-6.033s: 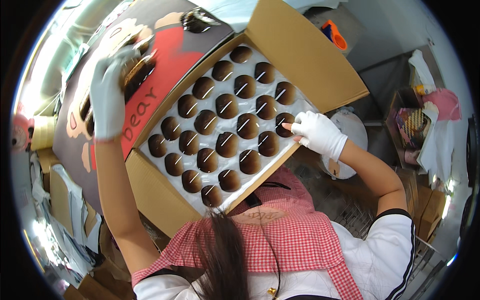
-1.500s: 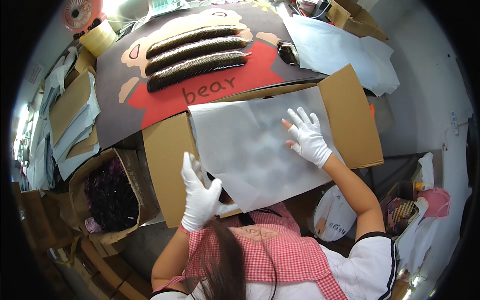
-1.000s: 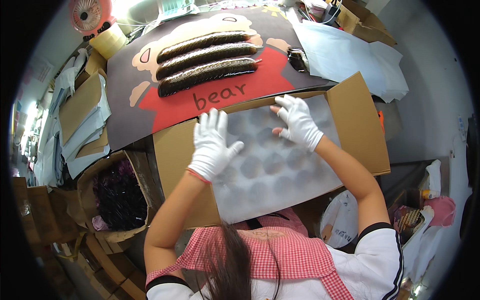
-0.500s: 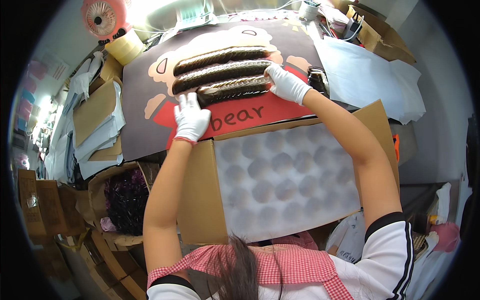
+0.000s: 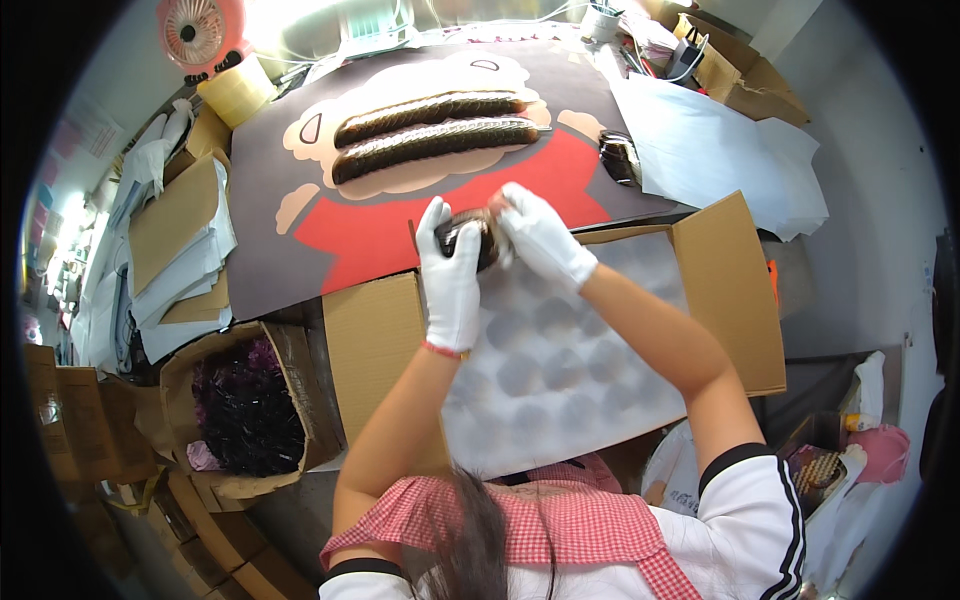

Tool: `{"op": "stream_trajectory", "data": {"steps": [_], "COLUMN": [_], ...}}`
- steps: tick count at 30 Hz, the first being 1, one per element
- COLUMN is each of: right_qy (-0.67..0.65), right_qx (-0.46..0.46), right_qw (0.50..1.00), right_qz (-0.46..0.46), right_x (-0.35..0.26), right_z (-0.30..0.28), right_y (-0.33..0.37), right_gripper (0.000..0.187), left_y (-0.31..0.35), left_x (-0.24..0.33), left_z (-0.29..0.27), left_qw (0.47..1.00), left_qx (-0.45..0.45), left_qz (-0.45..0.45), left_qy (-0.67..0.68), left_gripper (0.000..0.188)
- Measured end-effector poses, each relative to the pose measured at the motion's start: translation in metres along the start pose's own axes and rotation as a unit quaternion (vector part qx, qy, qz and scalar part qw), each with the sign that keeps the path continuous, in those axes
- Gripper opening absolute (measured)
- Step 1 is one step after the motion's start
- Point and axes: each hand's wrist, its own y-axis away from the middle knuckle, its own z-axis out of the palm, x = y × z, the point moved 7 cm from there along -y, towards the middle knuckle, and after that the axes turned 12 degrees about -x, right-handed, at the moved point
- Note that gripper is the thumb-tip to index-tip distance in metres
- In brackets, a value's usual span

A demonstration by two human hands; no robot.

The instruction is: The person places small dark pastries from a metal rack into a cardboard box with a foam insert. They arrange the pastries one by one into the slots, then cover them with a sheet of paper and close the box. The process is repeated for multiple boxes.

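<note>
My left hand (image 5: pixel 452 275), in a white glove, is wrapped round a stack of dark brown glossy nested pieces (image 5: pixel 470 240) above the far edge of an open carton (image 5: pixel 375 320). My right hand (image 5: pixel 540 235), also gloved, has its fingers pinched together against the right side of that stack; motion blur hides what lies between them. Two long rows of similar dark glossy pieces (image 5: pixel 430 145) lie side by side on the printed desk mat (image 5: pixel 270 240). A smaller dark glossy bundle (image 5: pixel 620 158) sits at the mat's right. White dimpled sheeting (image 5: pixel 560 370) covers the carton's inside.
A pink fan (image 5: pixel 195 35) and a tape roll (image 5: pixel 238 92) stand at the back left. Papers and cardboard (image 5: pixel 180 240) are piled at left, white sheets (image 5: pixel 720 150) at right. A box of dark shredded material (image 5: pixel 245 410) stands below left.
The nearest of the three rows has left the mat. My hands have drawn toward me and together, with the dark stack now between them over the carton.
</note>
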Motion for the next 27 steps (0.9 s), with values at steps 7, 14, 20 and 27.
{"op": "stream_trajectory", "data": {"steps": [7,14,20,27], "right_qy": [0.307,0.304,0.449,0.478], "right_qx": [-0.106,-0.116,0.060,0.197], "right_qw": [0.922,0.920,0.891,0.855], "right_qz": [0.211,0.219,0.039,0.041], "right_x": [0.029,0.057,0.053,0.055], "right_z": [0.035,0.059,0.057,-0.034], "right_y": [0.105,0.109,0.054,0.110], "right_gripper": [0.024,0.023,0.020,0.017], "left_y": [0.108,0.149,0.156,0.152], "left_x": [-0.039,-0.042,-0.055,-0.060], "left_z": [0.004,-0.032,-0.042,-0.033], "left_qw": [0.946,0.925,0.918,0.901], "left_qx": [-0.023,-0.144,-0.039,-0.021], "left_qz": [-0.214,-0.298,-0.313,-0.314], "left_qy": [0.242,0.187,0.241,0.300], "left_gripper": [0.045,0.072,0.068,0.066]}}
